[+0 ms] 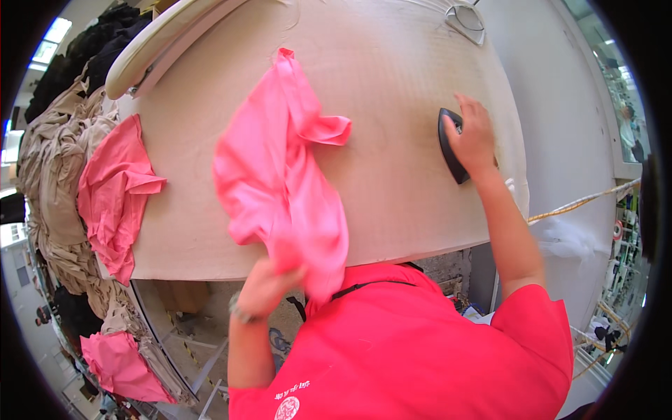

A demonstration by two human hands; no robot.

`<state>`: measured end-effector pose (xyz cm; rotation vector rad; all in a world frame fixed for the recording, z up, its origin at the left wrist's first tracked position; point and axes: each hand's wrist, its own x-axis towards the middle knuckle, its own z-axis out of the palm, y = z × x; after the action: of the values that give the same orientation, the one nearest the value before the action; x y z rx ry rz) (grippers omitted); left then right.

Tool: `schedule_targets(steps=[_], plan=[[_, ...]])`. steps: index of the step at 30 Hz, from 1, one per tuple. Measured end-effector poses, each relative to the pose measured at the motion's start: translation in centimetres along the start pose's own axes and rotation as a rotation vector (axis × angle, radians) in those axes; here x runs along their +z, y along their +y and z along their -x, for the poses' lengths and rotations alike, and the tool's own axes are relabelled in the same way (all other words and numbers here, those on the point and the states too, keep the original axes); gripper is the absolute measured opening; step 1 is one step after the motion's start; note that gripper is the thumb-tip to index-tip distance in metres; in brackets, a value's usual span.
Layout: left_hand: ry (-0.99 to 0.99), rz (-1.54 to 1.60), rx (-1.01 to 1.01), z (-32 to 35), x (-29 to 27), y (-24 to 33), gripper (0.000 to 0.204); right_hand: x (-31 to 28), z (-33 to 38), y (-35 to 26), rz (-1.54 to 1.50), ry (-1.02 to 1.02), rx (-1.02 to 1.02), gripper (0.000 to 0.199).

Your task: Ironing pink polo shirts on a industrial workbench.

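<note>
A crumpled pink garment [280, 154] lies across the middle of the padded ironing table [399, 210], its near end drawn over the front edge. My left hand [269, 285], smeared by motion, grips that near end, close to my body. On the table's right side stands a dark iron [451, 150], sole down and apart from the garment. My right hand [472, 136] is closed over the top of the iron, and its handle is mostly hidden under the palm and fingers.
A second pink piece [119, 196] hangs over the table's left edge, beside a heap of beige cloth [56, 175]. Another pink piece [122, 364] lies lower left. A sleeve board [168, 45] juts in far left; a metal iron rest [465, 24] sits far right. A cord [584, 201] runs off right.
</note>
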<state>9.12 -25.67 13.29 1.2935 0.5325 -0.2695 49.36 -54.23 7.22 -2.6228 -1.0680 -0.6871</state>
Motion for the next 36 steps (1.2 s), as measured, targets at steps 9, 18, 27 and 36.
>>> schedule_targets(steps=[9, 18, 27, 36], plan=[[0.696, -0.136, -0.029, 10.3, -9.1, -3.5, 0.03, 12.6, -4.5, -22.4, -0.924, -0.992, 0.232, 0.053], [0.659, -0.043, 0.657, 3.3, -23.3, 13.2, 0.037, -1.7, -10.0, -9.1, -1.673, 0.24, 0.982, 0.024], [1.093, -0.807, 0.418, -7.1, -33.8, 4.8, 0.086, -8.4, 10.0, -21.9, -1.349, -1.123, 0.491, 0.04], [1.199, -0.532, -0.056, 6.8, -8.0, -17.9, 0.051, -0.4, 12.8, -12.9, -0.587, -0.417, 0.028, 0.028]])
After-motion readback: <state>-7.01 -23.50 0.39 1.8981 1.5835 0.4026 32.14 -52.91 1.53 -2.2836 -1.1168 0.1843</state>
